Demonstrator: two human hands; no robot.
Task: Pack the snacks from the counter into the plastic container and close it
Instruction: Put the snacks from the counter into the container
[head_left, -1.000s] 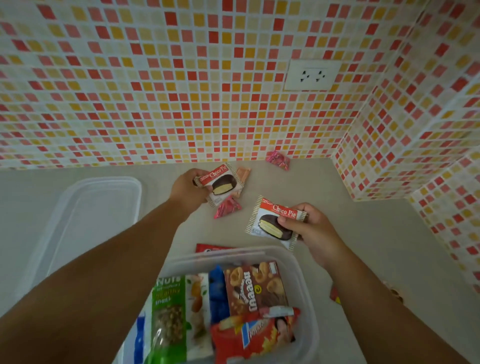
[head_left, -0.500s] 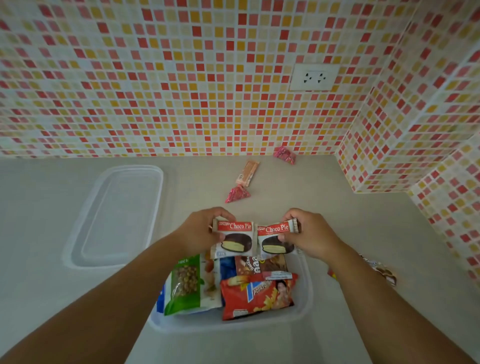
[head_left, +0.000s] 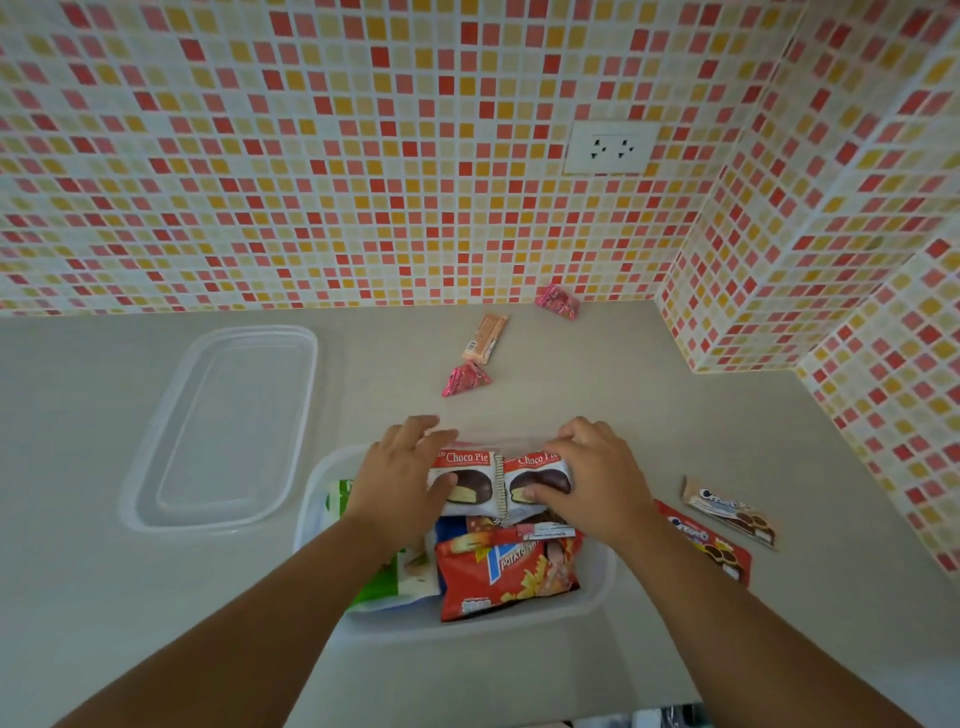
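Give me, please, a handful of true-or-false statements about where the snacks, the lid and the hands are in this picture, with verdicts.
1. The lid is on the container. False: it lies on the counter beside it.
2. Each hand rests on a Choco Pie: left hand, right hand. True.
3. The two Oreo packs are inside the container. False: they lie on the counter.
4. The two pink triangular packets are on the counter. True.

Both forearms run off the bottom edge. The left hand (head_left: 402, 475) covers most of a green snack bag (head_left: 363, 592), and the plastic container (head_left: 597, 587) has its far rim blurred behind the fingers. Small print on the orange wafer bar (head_left: 484, 338) is unreadable.
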